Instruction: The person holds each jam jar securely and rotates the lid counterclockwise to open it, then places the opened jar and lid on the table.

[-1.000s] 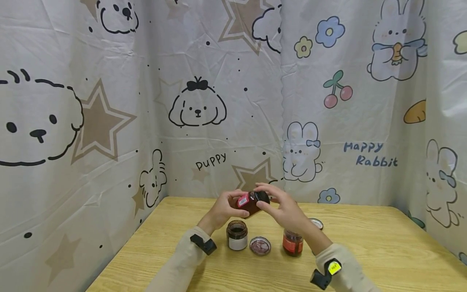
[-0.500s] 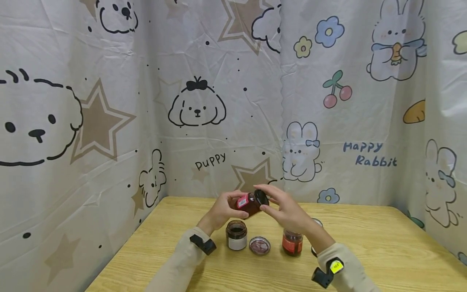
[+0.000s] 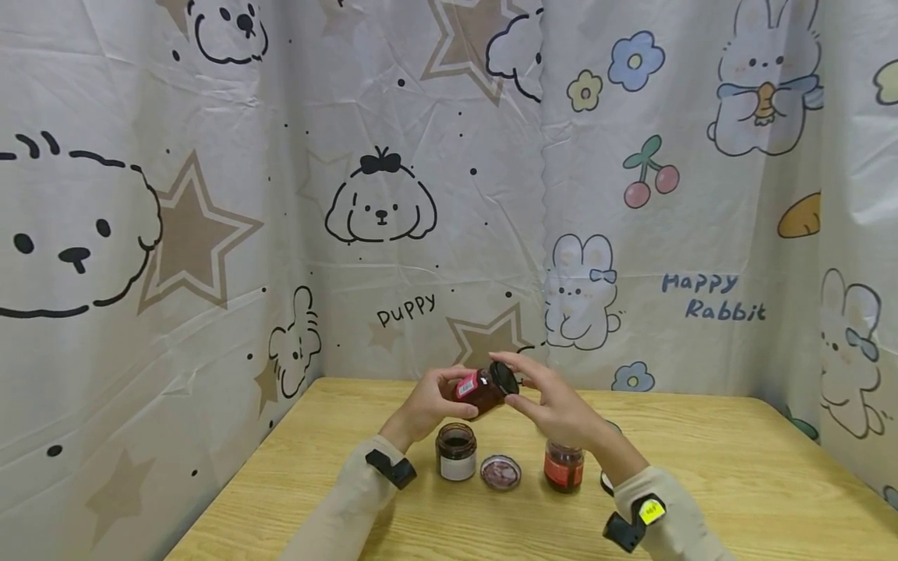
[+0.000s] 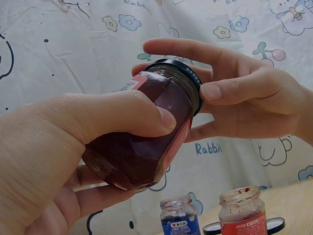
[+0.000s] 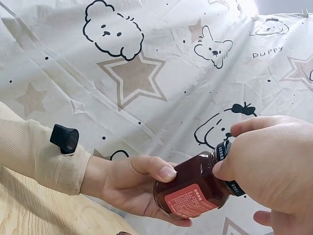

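My left hand grips a dark red glass jar by its body, thumb across the near side. The jar is tilted above the table, its mouth end toward the right. A black lid sits on its mouth. My right hand holds the lid at its edge, thumb on the near side and fingers spread round the far side. The right wrist view shows the jar's red label. Below the left hand stands a lidless jar with a white label.
A loose lid lies beside the white-labelled jar on the wooden table. A red-labelled open jar stands under the right forearm. The left wrist view also shows a blue-labelled jar. Printed curtains surround the table.
My right fingers have shifted round the lid, and the right wrist has moved slightly right and down. More of the lid's top shows. The left hand and jar stay nearly still.
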`<state>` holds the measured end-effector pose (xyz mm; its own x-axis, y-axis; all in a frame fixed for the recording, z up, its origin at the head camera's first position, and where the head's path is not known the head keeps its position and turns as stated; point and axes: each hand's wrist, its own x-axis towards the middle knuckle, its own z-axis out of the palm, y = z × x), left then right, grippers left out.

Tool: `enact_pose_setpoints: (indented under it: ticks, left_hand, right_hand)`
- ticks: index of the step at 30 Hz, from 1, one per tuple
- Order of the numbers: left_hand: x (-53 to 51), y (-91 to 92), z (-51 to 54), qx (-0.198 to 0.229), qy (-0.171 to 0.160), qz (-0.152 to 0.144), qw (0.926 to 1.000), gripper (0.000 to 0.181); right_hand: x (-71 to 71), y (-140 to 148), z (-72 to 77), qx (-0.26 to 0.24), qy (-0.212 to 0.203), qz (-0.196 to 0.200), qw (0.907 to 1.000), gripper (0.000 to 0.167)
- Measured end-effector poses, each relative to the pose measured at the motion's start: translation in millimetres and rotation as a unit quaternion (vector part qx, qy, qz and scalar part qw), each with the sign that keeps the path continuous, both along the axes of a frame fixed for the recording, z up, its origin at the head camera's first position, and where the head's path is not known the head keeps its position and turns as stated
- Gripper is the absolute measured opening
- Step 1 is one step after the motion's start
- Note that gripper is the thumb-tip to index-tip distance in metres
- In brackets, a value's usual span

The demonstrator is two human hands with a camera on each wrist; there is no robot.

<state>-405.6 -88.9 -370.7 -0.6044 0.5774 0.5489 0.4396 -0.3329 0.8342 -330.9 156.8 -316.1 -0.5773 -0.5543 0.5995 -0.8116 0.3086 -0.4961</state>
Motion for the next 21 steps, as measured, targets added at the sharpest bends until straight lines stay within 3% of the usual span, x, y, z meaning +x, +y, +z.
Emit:
enact_pose_setpoints:
  ticks: [8,14,21]
  left_hand:
    - [0.1,0.3,0.0,0.006,-0.004,-0.004,1.0,0.05]
    - [0.6,-0.1,0.5,0.009,-0.021,0.004,0.9997,0.056]
    - [0.0,-1.0,0.1,0.017,-0.033,-0.006,0.9993,0.049]
  right_hand:
    - [0.0,0.4,1.7,-0.004,0.011,0.027,0.9996,0.054]
    - [-1.2,1.0,3.1,-0.041,-0.015,0.039,0.9983,0.05]
    - [-2.2,2.7,2.5,-0.072,-0.036,0.031,0.9963,0.051]
